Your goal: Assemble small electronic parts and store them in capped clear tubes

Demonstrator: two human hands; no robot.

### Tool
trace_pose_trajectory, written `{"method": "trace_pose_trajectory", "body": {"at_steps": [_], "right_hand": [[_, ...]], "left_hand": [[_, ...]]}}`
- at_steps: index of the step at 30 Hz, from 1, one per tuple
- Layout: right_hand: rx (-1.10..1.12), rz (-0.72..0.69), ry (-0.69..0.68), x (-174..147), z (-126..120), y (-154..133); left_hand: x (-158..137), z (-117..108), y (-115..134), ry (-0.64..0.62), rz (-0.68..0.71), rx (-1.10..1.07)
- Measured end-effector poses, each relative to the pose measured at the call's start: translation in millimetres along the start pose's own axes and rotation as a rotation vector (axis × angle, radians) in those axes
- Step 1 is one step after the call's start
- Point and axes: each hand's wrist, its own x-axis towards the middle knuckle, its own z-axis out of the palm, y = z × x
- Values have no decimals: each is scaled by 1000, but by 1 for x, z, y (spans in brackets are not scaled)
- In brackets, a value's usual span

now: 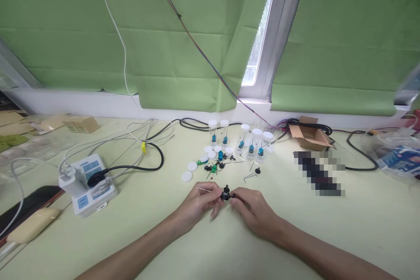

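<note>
Green blinds (183, 70) hung behind a pale table (131, 245), where a small black part (225, 193) sat between the left hand (201, 201) and the right hand (254, 206).
The left thumb and fingers were closed on one side of the part, a thin rod (202, 189) showing at them; the right fingers pinched its other side, the hands near each other. Beyond lay loose white caps (192, 166) and L-shaped metal keys (250, 176), with lidded clear tubes (257, 132) standing farther back.

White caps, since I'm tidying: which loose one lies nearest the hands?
The leftmost, frontmost white cap, closest to the left hand; the other loose caps lie farther back.
</note>
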Motion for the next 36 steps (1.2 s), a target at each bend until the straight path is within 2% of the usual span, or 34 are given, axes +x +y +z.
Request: {"method": "trace_pose_trajectory", "body": {"at_steps": [10, 36], "right_hand": [[94, 44, 13, -3, 2, 3], [-9, 0, -44, 0, 0, -2]], "left_hand": [[0, 1, 0, -7, 21, -19], [0, 0, 1, -25, 28, -15]]}}
